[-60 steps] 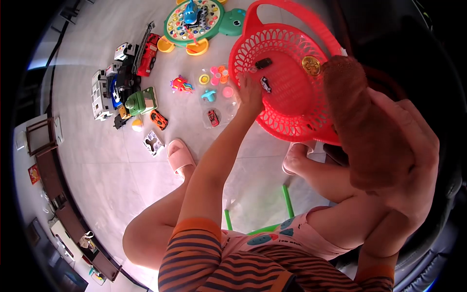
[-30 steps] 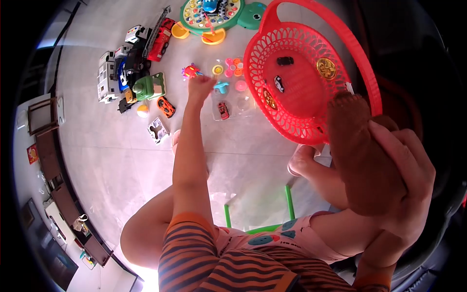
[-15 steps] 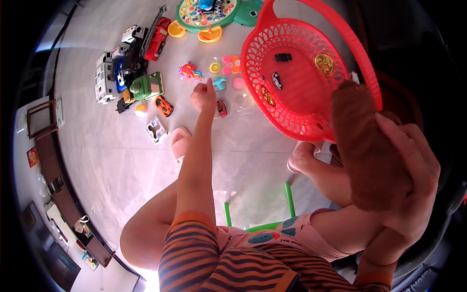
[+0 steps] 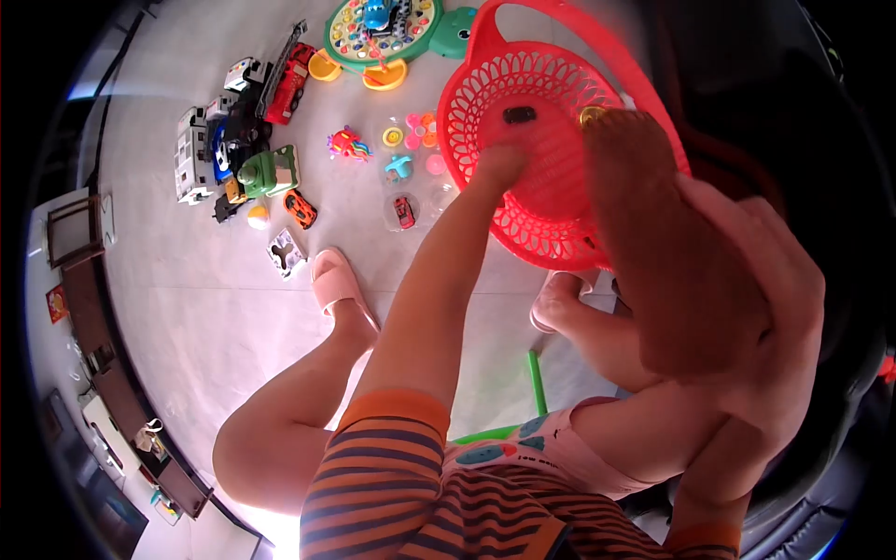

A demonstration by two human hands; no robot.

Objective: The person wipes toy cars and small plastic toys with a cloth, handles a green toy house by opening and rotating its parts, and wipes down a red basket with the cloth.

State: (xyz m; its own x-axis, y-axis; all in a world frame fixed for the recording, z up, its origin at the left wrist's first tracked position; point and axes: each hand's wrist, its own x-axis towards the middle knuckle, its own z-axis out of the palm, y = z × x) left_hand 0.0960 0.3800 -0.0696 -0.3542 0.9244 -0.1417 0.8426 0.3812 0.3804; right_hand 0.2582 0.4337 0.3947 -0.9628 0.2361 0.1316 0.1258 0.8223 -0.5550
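My left hand (image 4: pixel 504 166) reaches down into the red plastic basket (image 4: pixel 467 110), over its floor; its fingers are blurred and mostly hidden. A small black toy car (image 4: pixel 519 115) lies in the basket just beyond that hand. The white toy car and the nearer gold disc are now out of sight around the hand. My right hand (image 4: pixel 770 280) is closed round a long, brown, soft plush toy (image 4: pixel 667 261), which it holds up over the basket's right side. Part of a gold disc (image 4: pixel 591 115) shows beside the plush toy's top end.
On the floor to the left stand a red fire truck (image 4: pixel 289 84), a green toy vehicle (image 4: pixel 271 172), an orange car (image 4: pixel 300 210) and other toy vehicles. A red car (image 4: pixel 404 213) lies in clear packaging. A green fishing game (image 4: pixel 439 23) sits at the back. Black furniture (image 4: pixel 747 103) borders the right.
My left hand has moved right, from above the small floor toys into the basket, covering the white car. My right hand still grips the plush toy. The view has shifted slightly.
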